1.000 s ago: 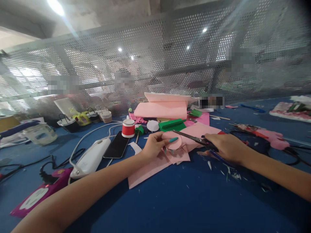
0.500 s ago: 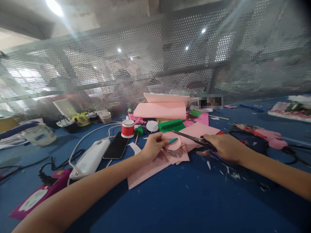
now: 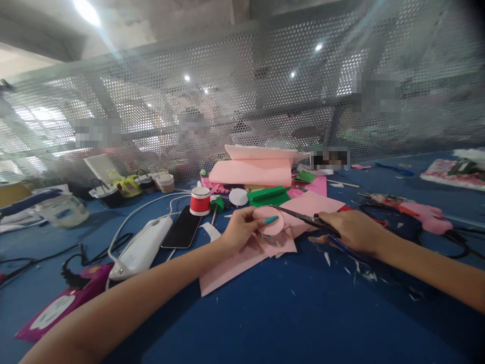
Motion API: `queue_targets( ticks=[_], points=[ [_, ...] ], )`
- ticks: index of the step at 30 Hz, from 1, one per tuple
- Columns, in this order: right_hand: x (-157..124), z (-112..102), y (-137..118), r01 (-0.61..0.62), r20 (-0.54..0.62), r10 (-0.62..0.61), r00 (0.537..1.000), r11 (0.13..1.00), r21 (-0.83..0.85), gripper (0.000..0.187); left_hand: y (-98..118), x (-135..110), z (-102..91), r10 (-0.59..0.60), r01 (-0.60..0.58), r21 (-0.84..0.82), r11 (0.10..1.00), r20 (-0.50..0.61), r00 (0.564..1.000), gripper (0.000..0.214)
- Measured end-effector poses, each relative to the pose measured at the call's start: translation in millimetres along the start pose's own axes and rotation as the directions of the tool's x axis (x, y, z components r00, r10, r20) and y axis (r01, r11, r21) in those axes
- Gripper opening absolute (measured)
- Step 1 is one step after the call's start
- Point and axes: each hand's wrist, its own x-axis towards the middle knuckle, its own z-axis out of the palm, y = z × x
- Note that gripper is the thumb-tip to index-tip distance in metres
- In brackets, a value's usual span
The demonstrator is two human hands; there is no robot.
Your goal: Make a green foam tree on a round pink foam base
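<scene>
Pinched in my left hand (image 3: pixel 242 228) is a round pink paper piece (image 3: pixel 273 226), its thumb with a long teal nail lying on top. My right hand (image 3: pixel 350 230) is wrapped round the handles of a pair of scissors (image 3: pixel 303 218). The blades point left and reach the upper edge of the round piece; whether they are parted is hard to see. Under and behind the hands lie pink paper sheets (image 3: pixel 227 273). A white paper disc (image 3: pixel 238 196) and a folded green paper (image 3: pixel 268 195) sit just beyond.
Left of my hands are a red-and-white roll (image 3: pixel 200 201), a black phone (image 3: pixel 182 230), a white power strip (image 3: pixel 142 245) and a purple box (image 3: pixel 56 308) with cables. A pink glue gun (image 3: pixel 420 215) lies at right. A perforated metal screen (image 3: pixel 227 106) stands behind the table.
Almost nothing differs. The whole view has shifted very slightly; both hands, the scissors and the round pink piece keep nearly the same positions.
</scene>
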Motion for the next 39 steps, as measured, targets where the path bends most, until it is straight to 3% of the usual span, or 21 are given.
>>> queue_targets(
  ticks=[10,24,39],
  points=[
    [0.3,-0.8,-1.1,-0.038,-0.003,0.038,0.999,0.999,0.005,0.044,-0.8,1.7,-3.2,-0.038,0.04,-0.043,0.998,0.034,0.999,0.045],
    [-1.8,1.1,0.4,0.009,-0.132,-0.018,0.991,0.998,-0.068,0.042,0.7,2.5,-3.0,-0.036,0.039,-0.105,0.994,0.028,0.999,0.045],
    [0.1,-2.2,0.4,0.015,-0.108,-0.028,0.994,0.993,-0.117,0.048,2.3,1.4,-2.2,-0.018,0.02,-0.078,0.997,0.027,0.999,0.042]
  ],
)
